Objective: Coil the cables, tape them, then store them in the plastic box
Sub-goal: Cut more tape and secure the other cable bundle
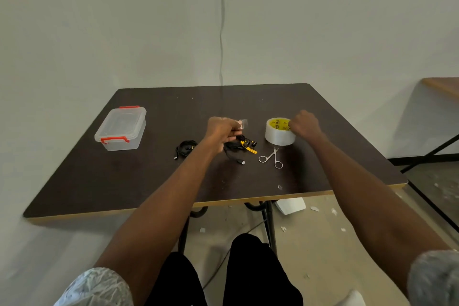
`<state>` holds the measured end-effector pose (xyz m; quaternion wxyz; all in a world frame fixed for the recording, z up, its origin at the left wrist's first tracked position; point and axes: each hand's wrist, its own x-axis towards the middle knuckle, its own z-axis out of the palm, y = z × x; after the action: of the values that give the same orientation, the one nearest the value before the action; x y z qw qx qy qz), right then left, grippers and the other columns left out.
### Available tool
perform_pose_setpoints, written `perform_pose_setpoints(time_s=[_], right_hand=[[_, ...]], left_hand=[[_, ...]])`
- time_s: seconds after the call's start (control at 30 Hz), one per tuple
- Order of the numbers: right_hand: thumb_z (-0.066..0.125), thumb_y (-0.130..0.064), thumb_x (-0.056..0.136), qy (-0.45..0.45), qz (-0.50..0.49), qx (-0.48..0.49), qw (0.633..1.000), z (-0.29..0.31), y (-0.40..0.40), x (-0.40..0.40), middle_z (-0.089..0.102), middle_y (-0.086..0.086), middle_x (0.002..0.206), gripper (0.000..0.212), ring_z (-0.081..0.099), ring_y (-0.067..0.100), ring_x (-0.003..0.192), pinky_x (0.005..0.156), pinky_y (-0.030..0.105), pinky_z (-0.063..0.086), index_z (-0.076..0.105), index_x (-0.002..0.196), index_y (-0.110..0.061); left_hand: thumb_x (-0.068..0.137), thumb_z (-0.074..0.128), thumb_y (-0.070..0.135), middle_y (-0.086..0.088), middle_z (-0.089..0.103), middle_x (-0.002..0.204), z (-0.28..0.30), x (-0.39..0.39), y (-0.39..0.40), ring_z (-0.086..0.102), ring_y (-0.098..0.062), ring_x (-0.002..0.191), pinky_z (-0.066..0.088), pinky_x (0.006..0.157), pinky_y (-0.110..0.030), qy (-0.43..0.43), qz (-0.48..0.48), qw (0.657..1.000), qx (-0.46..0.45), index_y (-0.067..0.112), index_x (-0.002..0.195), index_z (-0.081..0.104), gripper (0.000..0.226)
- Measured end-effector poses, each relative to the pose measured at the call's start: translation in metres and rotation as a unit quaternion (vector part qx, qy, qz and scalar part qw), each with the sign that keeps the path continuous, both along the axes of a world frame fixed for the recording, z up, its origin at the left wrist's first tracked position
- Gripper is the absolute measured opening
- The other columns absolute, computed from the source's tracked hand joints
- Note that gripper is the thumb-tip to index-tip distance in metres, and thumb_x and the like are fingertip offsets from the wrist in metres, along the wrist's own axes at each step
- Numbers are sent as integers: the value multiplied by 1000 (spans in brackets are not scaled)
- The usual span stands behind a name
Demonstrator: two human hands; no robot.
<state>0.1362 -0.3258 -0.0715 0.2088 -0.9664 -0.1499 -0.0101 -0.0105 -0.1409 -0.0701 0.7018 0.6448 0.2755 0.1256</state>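
In front of you is a dark brown surface (154, 181) with a pale edge band along its near side, set against a light wall. At its far left stands a clear plastic box (121, 128), lid on, with red latches. Near the middle lies a small coil of black cable (185, 148), and just to its right a second black cable bundle (239, 148) with a yellow strap. Right of that, a pair of small silver scissors (272, 158) lies flat, and behind them a roll of clear tape (278, 133) with a yellow core lies on its flat side. A tiny scrap (280, 187) lies near the front edge.
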Motion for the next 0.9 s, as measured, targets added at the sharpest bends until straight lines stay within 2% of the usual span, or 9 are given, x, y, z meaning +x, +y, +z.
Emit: perform_pose_setpoints(time_s=[0.1,0.17,0.27,0.33,0.4,0.5,0.6,0.73,0.9], right_hand=[[53,-9,86,34,-29,1,999,-2,6,-5,59,16,88,10,54,29,78,61,29,39,58,83,0],[57,-14,86,-5,-53,7,999,-1,10,-10,61,17,93,14,56,29,83,65,30,41,60,85,-1],[64,-19,87,-76,-20,187,979,2,35,-37,69,13,87,21,64,26,84,69,30,45,71,84,0],[73,-24,85,59,47,372,925,5,61,-75,66,6,71,22,59,16,66,63,27,44,74,82,-3],[78,-35,80,166,85,450,873,0,88,-105,60,2,63,30,52,10,56,57,24,42,71,76,-6],[80,-37,77,198,100,454,863,-6,111,-132,61,-4,61,29,52,5,57,58,19,44,72,76,-9],[79,-17,79,216,102,487,840,-13,127,-143,64,2,66,14,51,5,59,56,16,43,71,78,-5],[74,-6,81,231,85,509,825,-21,139,-147,69,10,71,9,60,16,67,68,30,49,71,73,-8],[68,-3,85,230,60,512,826,-22,149,-156,65,3,67,14,55,8,61,58,20,45,69,73,-10]], left_hand=[[85,67,5,-8,68,79,-1,-9,11,65,-15,67,55,73,-29,-5,14,1000,16,1,94,65,10],[84,67,2,-9,68,78,0,-16,19,66,-17,68,57,75,-30,-11,25,999,21,-2,95,66,11],[83,68,-1,-11,67,76,2,-27,26,65,-16,64,55,61,-21,-24,46,998,28,-5,92,66,10],[82,68,-2,-12,68,77,0,-32,30,65,-16,63,55,61,-22,-24,58,998,29,-5,88,67,7],[82,67,-1,-12,68,78,-4,-40,34,65,-17,64,56,64,-24,-26,74,997,27,-9,93,67,13],[81,68,0,-15,70,84,-7,-49,39,68,-20,70,55,75,-32,-31,91,995,25,-11,95,68,18],[81,68,0,-18,71,87,-7,-59,47,68,-19,69,55,68,-27,-28,104,994,27,-10,96,68,18],[81,67,-2,-21,72,92,-9,-67,56,67,-19,70,56,66,-25,-26,100,995,14,-10,97,68,18],[84,63,-3,-20,72,93,-12,-74,61,68,-19,72,58,72,-28,-41,112,993,-6,-9,98,67,16]])
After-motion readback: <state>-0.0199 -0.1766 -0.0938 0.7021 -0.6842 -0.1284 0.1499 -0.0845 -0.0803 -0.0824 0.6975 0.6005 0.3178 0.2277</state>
